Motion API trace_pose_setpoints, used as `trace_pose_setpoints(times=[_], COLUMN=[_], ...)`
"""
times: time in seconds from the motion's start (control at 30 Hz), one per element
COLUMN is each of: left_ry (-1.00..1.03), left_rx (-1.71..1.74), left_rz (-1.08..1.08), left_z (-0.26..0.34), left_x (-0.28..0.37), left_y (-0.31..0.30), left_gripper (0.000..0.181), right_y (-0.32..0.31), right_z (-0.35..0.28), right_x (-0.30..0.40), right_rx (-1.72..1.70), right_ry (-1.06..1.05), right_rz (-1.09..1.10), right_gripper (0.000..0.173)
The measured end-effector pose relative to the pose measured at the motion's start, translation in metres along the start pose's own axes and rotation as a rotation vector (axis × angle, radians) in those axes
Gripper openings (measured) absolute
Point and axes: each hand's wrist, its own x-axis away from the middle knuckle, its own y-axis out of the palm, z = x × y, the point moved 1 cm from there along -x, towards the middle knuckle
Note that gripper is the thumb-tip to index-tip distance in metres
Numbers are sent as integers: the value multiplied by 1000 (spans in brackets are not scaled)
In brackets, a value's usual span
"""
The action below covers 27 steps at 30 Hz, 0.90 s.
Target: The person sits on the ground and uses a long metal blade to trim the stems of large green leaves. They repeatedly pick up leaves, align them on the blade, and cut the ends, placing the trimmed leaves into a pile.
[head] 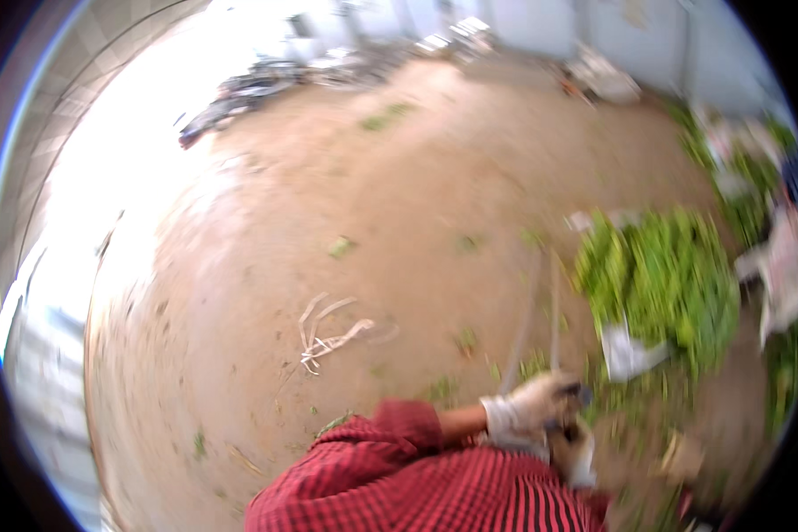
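Note:
My left hand (542,400), in a pale work glove under a red checked sleeve, reaches to the right in front of my body. Its fingers look curled near a small dark-blue patch, too blurred to tell as an object or part of the glove. Just below it, partly covered, is my right hand (572,449), also gloved. Two long pale strips (525,319) run across the ground up to my left hand; whether it holds them is unclear. Beyond the hands on the right lies a heap of green leafy vegetables (665,286), with a white sheet or sack (628,356) at its near edge.
A tangle of pale straps (332,342) lies on the brown dirt floor (425,199). More greens and white sacks (781,272) line the right side. A blurred pile of items (259,86) and a pale sack (602,76) lie along the far wall (532,26).

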Motion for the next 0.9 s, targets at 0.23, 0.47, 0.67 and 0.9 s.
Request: trace_pose_setpoints(times=[0.23,0.47,0.67,0.9], left_ry=[-90,-209,-298,-184], left_rx=[-350,-460,-17,649], left_rz=[-331,-293,-244,-172], left_z=[-2,-9,-75,-61], left_x=[51,34,28,31], left_y=[-6,4,3,-30], left_gripper=[37,28,27,26], right_y=[-15,-25,-39,-22], right_z=[47,65,119,81], right_x=[-6,-20,-65,-38], right_rx=[-243,-326,-202,-312], right_ry=[75,45,359,56], right_rz=[60,-5,414,-66], right_gripper=[16,19,16,14])
